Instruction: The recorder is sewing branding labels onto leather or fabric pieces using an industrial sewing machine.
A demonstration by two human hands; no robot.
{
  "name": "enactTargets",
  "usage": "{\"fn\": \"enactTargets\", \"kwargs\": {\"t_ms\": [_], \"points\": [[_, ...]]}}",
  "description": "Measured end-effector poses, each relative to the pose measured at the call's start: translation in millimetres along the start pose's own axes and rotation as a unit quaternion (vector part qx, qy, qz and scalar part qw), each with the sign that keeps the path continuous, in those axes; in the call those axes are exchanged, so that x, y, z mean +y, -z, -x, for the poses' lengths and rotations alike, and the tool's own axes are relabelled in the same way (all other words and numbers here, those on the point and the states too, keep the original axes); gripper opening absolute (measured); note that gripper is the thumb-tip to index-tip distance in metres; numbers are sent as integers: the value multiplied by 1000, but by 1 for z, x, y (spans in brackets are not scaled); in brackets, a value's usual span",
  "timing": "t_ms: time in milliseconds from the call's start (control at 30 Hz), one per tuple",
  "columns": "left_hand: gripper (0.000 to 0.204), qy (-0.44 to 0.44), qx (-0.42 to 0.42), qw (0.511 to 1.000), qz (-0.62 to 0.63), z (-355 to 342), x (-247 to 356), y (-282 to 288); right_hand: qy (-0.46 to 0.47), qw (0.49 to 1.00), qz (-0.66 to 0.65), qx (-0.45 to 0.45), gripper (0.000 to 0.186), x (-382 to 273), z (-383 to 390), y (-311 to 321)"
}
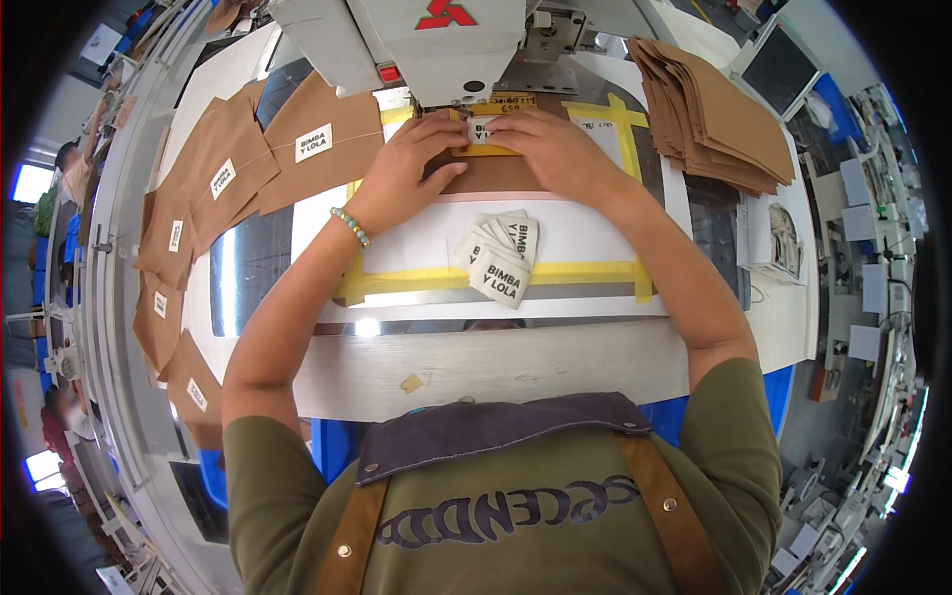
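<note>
A white label [480,131] with dark print lies inside a small yellow frame [486,151], on a brown panel [496,177] under the sewing machine head [426,50]. My left hand [412,164] rests at the label's left edge, fingers stretched forward and thumb apart. From the other side my right hand [560,154] lies with its fingertips on the label's right edge; its thumb is hidden. Just in front of the panel, on a white sheet edged with yellow tape [585,273], sits a loose pile of similar labels [501,268].
Brown panels bearing labels [228,183] fan down the left side of the table. A thick stack of brown panels [704,114] stands at the back right, near a screen [781,67]. A white box [778,238] sits at the right. The machine head overhangs my hands.
</note>
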State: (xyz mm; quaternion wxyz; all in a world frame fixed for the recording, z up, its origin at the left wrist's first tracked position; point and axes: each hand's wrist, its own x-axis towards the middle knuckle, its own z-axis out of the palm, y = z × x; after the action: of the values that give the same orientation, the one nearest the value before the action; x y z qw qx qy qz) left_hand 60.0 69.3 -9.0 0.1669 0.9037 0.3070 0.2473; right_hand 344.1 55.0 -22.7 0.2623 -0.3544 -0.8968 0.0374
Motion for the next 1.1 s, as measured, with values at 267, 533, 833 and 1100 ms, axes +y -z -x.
{"fn": "enactTargets", "kwargs": {"t_ms": [267,533,833,1100], "points": [[33,-73,69,992,-79,23,32,15,3,999,19,-47,49,5,-10,3],[41,-542,579,606,-56,59,214,113,-45,997,6,-64,46,-1,-7,10],[42,-432,630,624,-165,65,248,124,-56,995,15,-85,48,-2,-14,7],[50,-452,607,643,-121,73,257,127,-63,996,28,-65,45,8,-24,3]]}}
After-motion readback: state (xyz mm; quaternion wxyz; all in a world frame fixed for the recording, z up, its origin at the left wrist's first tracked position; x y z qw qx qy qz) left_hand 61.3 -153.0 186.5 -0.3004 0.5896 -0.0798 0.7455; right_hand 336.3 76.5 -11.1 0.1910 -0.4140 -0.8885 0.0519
